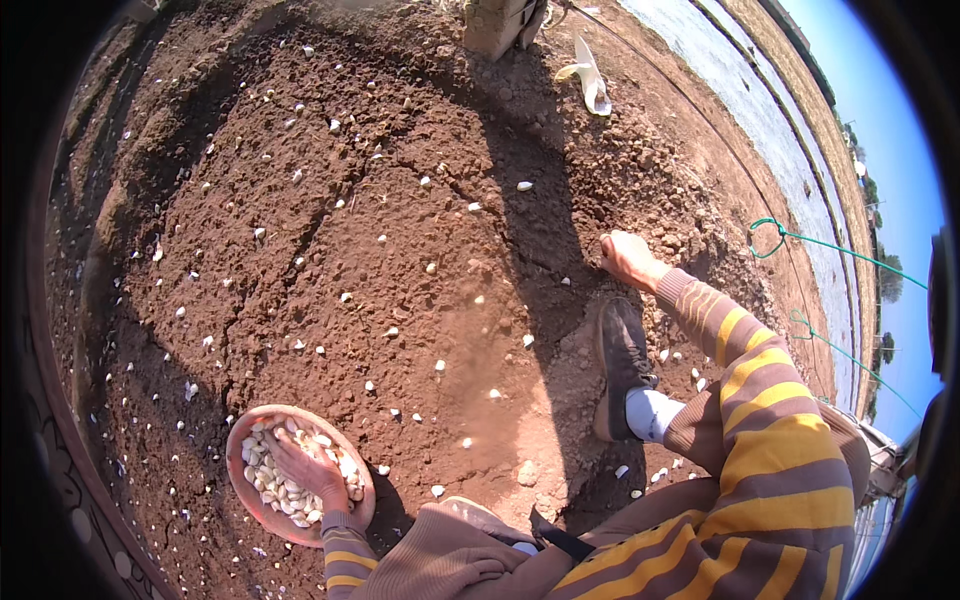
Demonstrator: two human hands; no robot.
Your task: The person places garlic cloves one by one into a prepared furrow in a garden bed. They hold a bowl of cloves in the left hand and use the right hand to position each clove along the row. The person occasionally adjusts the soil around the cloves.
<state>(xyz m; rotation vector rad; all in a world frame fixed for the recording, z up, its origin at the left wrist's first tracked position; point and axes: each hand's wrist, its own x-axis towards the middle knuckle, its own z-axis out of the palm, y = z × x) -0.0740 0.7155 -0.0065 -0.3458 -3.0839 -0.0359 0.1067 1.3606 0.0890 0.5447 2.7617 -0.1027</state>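
A round reddish bowl (244,517) filled with garlic cloves (281,491) is at the lower left. My left hand (306,463) reaches into it from the near side, resting on the cloves. Its fingertips are partly lost among them, so its grip is unclear. On the right, my right hand (631,259) is low over the soil, beyond the toe of my dark shoe (624,367). Those fingers are bunched, and whether a clove is between them is hidden. A single clove (565,281) lies on the shaded ground to the left of this hand.
Many cloves lie spaced out across the brown soil bed (352,262). A block-like post (495,30) stands at the top, near a pale peel-like scrap (592,79). Green cords (847,253) stretch along the right, beside a pale strip of sheeting (720,75).
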